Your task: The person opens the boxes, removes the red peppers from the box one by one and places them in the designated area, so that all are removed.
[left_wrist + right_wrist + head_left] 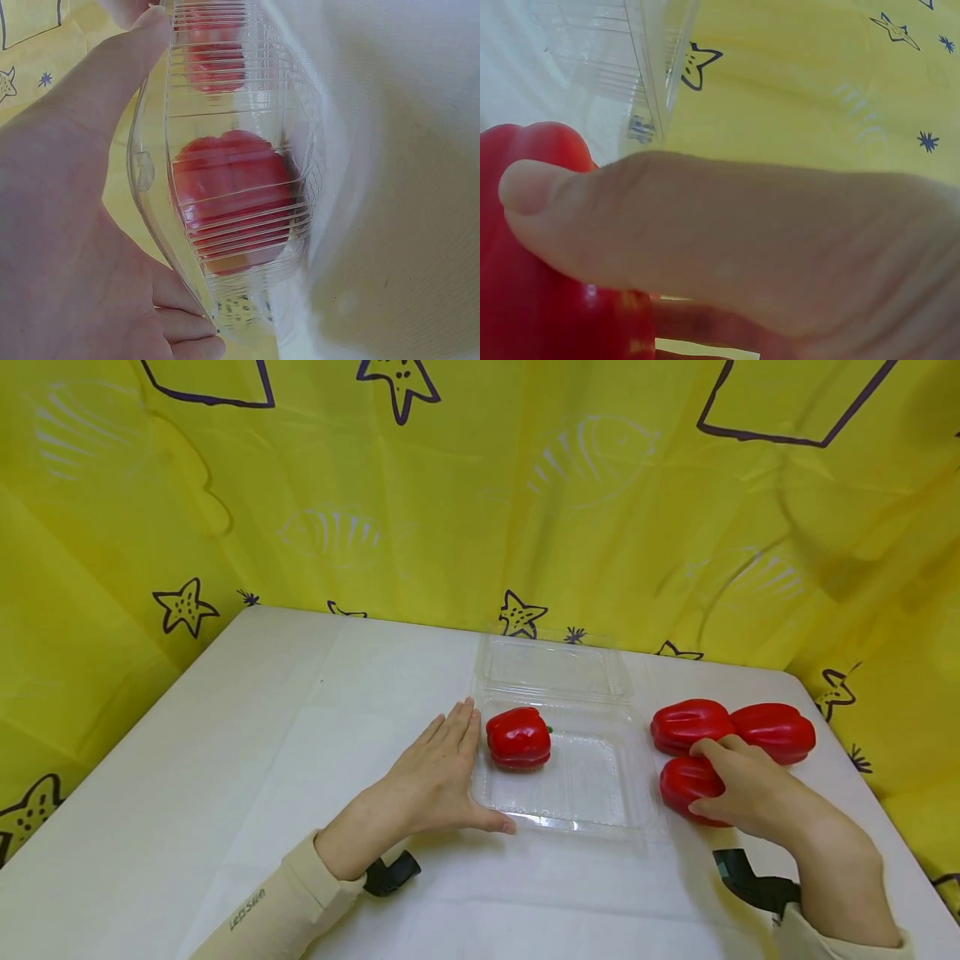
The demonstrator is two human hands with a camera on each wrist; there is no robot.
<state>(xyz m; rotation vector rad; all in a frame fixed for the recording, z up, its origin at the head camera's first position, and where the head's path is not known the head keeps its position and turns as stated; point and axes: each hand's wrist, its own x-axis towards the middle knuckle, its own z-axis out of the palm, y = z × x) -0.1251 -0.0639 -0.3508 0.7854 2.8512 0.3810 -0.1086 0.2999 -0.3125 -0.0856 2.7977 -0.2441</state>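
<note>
A clear plastic clamshell box (573, 814) lies with its lid folded back on the white table. Inside its left part sits a red bell pepper (518, 739), its green stem pointing right. My left hand (438, 781) rests along the box's left rim, fingers straight and thumb spread at the front corner. To the right of the box, my right hand (757, 789) grips another red bell pepper (686, 783) between thumb and fingers. The right wrist view shows the thumb (536, 187) lying against this pepper's red skin.
Just behind the gripped pepper lie two more red bell peppers, a left one (690, 723) and a right one (776, 732), side by side. The box's lid (555, 668) reaches toward the yellow curtain (465, 485) at the table's back edge.
</note>
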